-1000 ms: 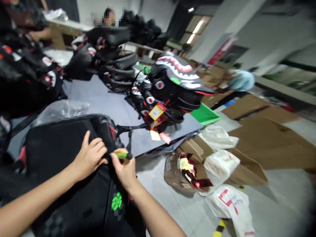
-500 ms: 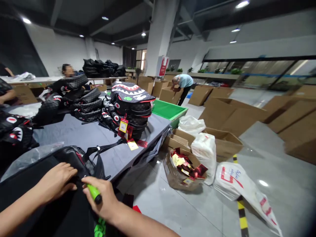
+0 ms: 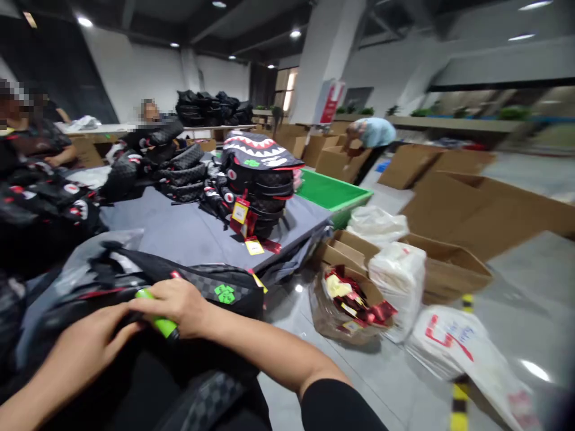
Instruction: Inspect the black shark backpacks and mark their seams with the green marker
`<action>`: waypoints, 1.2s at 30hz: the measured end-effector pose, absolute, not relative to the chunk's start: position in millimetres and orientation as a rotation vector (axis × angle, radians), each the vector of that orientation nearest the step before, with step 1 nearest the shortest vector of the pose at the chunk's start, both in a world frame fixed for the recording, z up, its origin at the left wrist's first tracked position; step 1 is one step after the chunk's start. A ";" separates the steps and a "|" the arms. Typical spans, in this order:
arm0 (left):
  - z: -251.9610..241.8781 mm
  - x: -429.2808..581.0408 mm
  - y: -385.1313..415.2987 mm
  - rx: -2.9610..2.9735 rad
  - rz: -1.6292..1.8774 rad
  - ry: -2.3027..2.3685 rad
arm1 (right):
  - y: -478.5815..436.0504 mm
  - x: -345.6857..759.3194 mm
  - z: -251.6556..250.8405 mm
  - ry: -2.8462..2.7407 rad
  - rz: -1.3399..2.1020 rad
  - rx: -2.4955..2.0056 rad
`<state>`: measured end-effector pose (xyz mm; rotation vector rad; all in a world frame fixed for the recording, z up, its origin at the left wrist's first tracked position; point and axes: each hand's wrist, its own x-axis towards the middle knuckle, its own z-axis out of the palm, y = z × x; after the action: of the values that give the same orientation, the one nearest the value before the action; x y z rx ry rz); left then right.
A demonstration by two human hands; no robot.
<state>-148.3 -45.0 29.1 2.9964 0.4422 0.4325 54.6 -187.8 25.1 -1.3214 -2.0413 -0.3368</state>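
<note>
A black backpack (image 3: 240, 290) with checkered trim and a green emblem lies in front of me at the table's near edge. My left hand (image 3: 92, 338) grips its upper edge, with the fingertips partly hidden in the black fabric. Close beside it, my right hand (image 3: 186, 308) is wrapped around a bright green, stick-shaped tool (image 3: 165, 327) with a dark end; its exact kind is unclear. The right fingers rest against the bag near the left fingertips. Clear plastic wrap (image 3: 105, 242) lies behind the bag.
Stacked shark-mouth backpacks (image 3: 258, 179) with red and yellow tags stand on the grey table (image 3: 179, 230). A green-topped table (image 3: 330, 190) adjoins it. On the floor, a carton (image 3: 330, 317) holds red tags beside white plastic bags (image 3: 398, 287). A person (image 3: 377, 133) bends over cartons.
The backpack has been turned, so its checkered side and green emblem now face up on the right. Both hands have moved together, and the view has swung left.
</note>
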 end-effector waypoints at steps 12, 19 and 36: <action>47.8 -149.1 -44.7 3.041 0.729 0.769 | -169.5 36.6 -13.7 -1.794 -0.313 -1.273; 37.4 -97.0 -12.1 2.958 0.118 0.870 | -194.2 27.2 -28.1 -1.662 -0.090 -1.289; 6.6 -86.8 -25.9 3.241 0.290 0.380 | -187.9 60.8 -26.9 -1.452 0.417 -1.451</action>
<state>-86.8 -25.9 6.6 3.2409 0.3804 0.2904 60.8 -187.9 -26.9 -1.4514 -1.4523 0.4166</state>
